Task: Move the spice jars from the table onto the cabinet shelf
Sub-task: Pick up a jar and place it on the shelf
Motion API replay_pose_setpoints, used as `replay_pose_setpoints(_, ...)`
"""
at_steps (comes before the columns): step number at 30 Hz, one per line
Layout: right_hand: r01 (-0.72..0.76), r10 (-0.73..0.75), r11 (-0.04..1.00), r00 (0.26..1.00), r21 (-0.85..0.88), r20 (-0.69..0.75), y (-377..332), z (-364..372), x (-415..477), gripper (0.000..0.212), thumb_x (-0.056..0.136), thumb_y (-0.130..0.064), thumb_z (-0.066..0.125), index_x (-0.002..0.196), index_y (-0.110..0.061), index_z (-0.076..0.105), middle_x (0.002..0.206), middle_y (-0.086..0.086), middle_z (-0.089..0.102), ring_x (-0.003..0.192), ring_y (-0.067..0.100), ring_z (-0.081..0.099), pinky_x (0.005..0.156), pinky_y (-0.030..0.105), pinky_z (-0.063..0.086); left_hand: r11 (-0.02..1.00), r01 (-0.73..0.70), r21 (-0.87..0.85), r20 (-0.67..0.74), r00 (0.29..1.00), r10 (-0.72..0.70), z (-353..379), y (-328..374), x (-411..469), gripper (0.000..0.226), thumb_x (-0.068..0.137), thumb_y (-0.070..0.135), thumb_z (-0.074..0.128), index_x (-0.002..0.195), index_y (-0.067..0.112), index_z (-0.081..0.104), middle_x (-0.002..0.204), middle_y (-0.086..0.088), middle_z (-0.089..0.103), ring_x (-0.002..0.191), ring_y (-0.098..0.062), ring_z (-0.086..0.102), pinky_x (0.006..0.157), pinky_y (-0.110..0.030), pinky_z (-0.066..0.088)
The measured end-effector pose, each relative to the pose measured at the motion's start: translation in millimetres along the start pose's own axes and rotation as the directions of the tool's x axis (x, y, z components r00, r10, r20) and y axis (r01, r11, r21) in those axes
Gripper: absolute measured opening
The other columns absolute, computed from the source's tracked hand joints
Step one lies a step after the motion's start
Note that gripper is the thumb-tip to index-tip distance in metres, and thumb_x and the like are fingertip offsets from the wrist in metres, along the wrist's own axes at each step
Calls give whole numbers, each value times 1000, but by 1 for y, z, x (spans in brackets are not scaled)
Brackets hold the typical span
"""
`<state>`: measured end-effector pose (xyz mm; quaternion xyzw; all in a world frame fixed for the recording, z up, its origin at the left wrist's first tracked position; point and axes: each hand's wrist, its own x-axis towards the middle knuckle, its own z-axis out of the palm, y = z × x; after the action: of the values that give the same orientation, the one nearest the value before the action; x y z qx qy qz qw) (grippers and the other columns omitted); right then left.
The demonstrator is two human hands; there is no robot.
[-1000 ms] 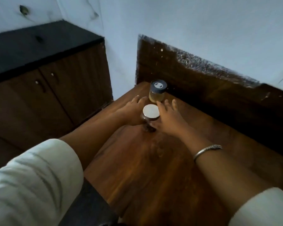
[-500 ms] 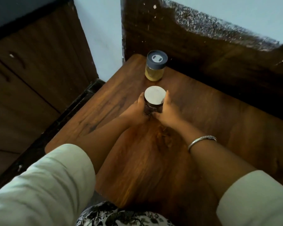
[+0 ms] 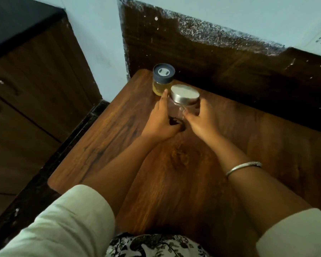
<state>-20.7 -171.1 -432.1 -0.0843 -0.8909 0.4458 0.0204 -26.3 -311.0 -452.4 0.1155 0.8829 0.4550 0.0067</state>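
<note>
Since half a second ago the clear jar [image 3: 183, 108] has come up toward the camera between the two hands. Its silver lid [image 3: 184, 94] now overlaps the lower right of the yellow jar [image 3: 159, 87], where a strip of worktop showed between them before. Whether its base has fully left the worktop [image 3: 109, 138] cannot be told.

Head view: the clear jar is glass and nearly empty, with only a small dark heap of something at the bottom [image 3: 174, 121]. Its lid is on. The yellow jar stands upright at the far left corner of the worktop, just behind the clear one. It is closed with a dark grey lid [image 3: 163, 72], and pale yellow contents fill the glass that shows.

The left hand [image 3: 158, 123] grips the left side of the clear jar, with fingers curled round the glass and one fingertip reaching up near the lid's edge. The right hand [image 3: 202, 123] grips the right side, its thumb lying across the front of the glass and its fingers wrapped round the far side below the lid. Both hands are clamped on this one jar and neither touches the yellow jar.

A silver bangle [image 3: 243, 168] sits on the right wrist, and both arms wear pale sleeves [image 3: 69, 225]. The dark wooden cabinet [image 3: 35, 86] stands to the left of the worktop with its doors closed. A dark wooden panel [image 3: 211, 60] rises behind the worktop against a pale wall [image 3: 96, 34].
</note>
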Motion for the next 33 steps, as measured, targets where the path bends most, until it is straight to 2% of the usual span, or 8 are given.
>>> replay_pose_setpoints(4, 119, -88, 980, 978, 160, -190, -11, -37, -27, 56, 78, -43, 69, 122, -15, 49, 117, -1, 59, 101, 9, 58, 74, 17, 49, 984, -171, -42, -103, 981, 166, 8, 41, -15, 120, 63, 43, 78, 149, 15, -1, 150, -7, 24, 132, -5, 21, 106, -23, 28)
replay_pose_setpoints(7, 169, -116, 964, 962, 204, -246, -14, -66, -47, 62, 73, -47, 71, 121, -17, 48, 114, -6, 57, 100, 5, 58, 73, 19, 53, 977, -203, -66, -157, 969, 191, 19, 74, -27, 120, 65, 36, 80, 149, 12, -3, 150, -9, 23, 124, 7, 14, 102, -16, 24)
replay_pose_setpoints(12, 228, -158, 944, 948, 241, -277, -4, -123, -79, 62, 72, -58, 60, 121, -22, 50, 100, -10, 62, 88, -3, 62, 66, 16, 52, 908, -189, -375, -98, 982, 164, 30, 127, -47, 111, 66, 17, 80, 149, 14, 5, 138, 6, 40, 126, -4, 44, 95, -27, 49)
replay_pose_setpoints(18, 210, -197, 874, 977, 439, -76, 16, -181, -120, 40, 93, -35, 49, 131, -22, 42, 111, -12, 61, 98, -4, 63, 76, 16, 52, 807, -146, -573, 15, 982, 189, 59, 186, -71, 100, 69, 17, 73, 147, 19, 11, 113, 21, 52, 103, 7, 59, 85, -23, 54)
replay_pose_setpoints(22, 256, -196, 841, 965, 476, -173, 26, -209, -140, 37, 97, -18, 43, 133, -10, 40, 104, -12, 58, 85, -14, 61, 68, 6, 48, 783, -150, -604, 60, 971, 233, 80, 218, -86, 97, 77, 18, 68, 149, 22, 4, 129, 10, 50, 117, -7, 55, 96, -34, 50)
replay_pose_setpoints(24, 285, -195, 854, 951, 435, -241, 31, -219, -147, 38, 98, -18, 43, 134, -8, 39, 105, -13, 55, 85, -17, 59, 67, 5, 46, 792, -187, -581, 24, 969, 247, 93, 230, -93, 91, 83, 19, 66, 150, 23, 4, 121, 22, 51, 112, 3, 56, 89, -23, 52)
replay_pose_setpoints(29, 297, -177, 893, 922, 338, -343, 41, -235, -160, 44, 98, -32, 40, 140, -18, 35, 130, 6, 50, 113, 13, 55, 89, 31, 53, 728, -181, -661, -4, 971, 238, 114, 259, -104, 78, 82, 23, 66, 144, 17, 20, 118, 1, 60, 104, -12, 64, 79, -27, 56)
replay_pose_setpoints(33, 321, -146, 856, 902, 406, -406, 50, -250, -165, 55, 86, -48, 40, 131, -15, 46, 121, 4, 56, 111, 17, 59, 90, 40, 52, 672, -150, -725, 14, 973, 231, 119, 274, -102, 64, 84, 12, 63, 138, 13, 28, 123, -11, 56, 105, -21, 63, 82, -30, 56)
